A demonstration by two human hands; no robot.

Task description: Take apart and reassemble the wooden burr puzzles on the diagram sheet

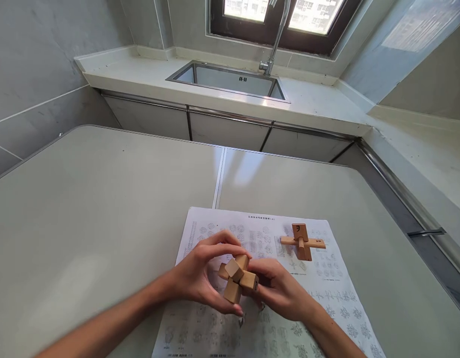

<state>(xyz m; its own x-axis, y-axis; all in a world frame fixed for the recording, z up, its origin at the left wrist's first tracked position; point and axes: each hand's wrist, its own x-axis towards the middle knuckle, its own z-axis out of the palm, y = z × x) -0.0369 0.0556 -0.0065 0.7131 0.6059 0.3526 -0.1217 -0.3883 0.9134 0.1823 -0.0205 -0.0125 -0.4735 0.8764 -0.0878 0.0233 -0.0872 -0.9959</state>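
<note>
- We've got our left hand [200, 271] and right hand [280, 289] both gripping a chunky wooden block puzzle [235, 281]
- Smaller wooden cross [301, 243] sits on our printed sheet [344, 283]

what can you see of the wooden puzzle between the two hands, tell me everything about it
The wooden puzzle is a compact cluster of square-ended bars, apparently light brown wood, crossing and jutting out in several directions. The end of the bar pointing right has a dark mark, too small to read. It sits tilted between the hands, over the printed paper: the left hand curves around its left side, and the right hand grips its right side. Its underside is hidden.
</note>
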